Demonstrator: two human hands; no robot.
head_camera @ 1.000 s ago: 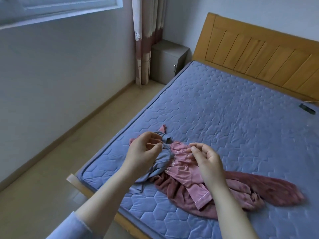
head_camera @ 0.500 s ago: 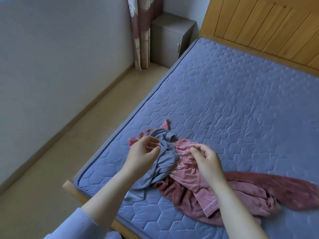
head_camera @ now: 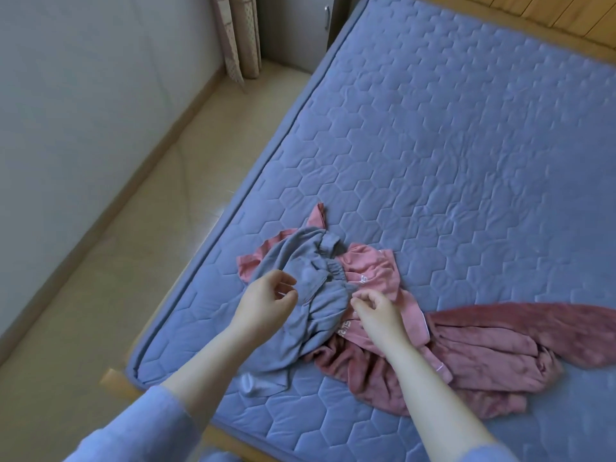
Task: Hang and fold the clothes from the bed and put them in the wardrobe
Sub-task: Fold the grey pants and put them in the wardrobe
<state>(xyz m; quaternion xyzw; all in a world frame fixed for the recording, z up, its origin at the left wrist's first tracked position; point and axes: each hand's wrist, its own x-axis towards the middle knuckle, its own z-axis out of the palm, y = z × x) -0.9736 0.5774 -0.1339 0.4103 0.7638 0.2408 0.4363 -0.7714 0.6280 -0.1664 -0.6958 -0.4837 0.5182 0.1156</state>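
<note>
Blue-grey quilted mattress (head_camera: 433, 161): stitched in hexagons, it fills most of my view and carries all the clothes.
Wood: a light wooden bed frame (head_camera: 113, 378) shows at the near corner and a slatted wooden headboard (head_camera: 550, 15) at top right.
Room: I see a beige tiled floor (head_camera: 133, 245) to the left, a pale grey wall (head_camera: 83, 78), a pink patterned curtain (head_camera: 240, 35) and a grey bedside cabinet (head_camera: 293, 28) at the top.
Clothes: a grey-blue garment with an elastic waistband (head_camera: 310, 315) lies crumpled near the mattress's left edge, over a light pink garment (head_camera: 373, 265); a dark rose fleece garment (head_camera: 483, 348) sprawls to the right, touching them.
Left hand (head_camera: 266, 303): fingers curled, fingertips just at the grey-blue garment's left side; I cannot tell whether it grips anything.
Right hand (head_camera: 378, 311): fingers curled down where grey-blue meets pink; whether it pinches cloth I cannot tell.
Sleeves: a light blue sleeve (head_camera: 133, 431) covers the left forearm's near end.
</note>
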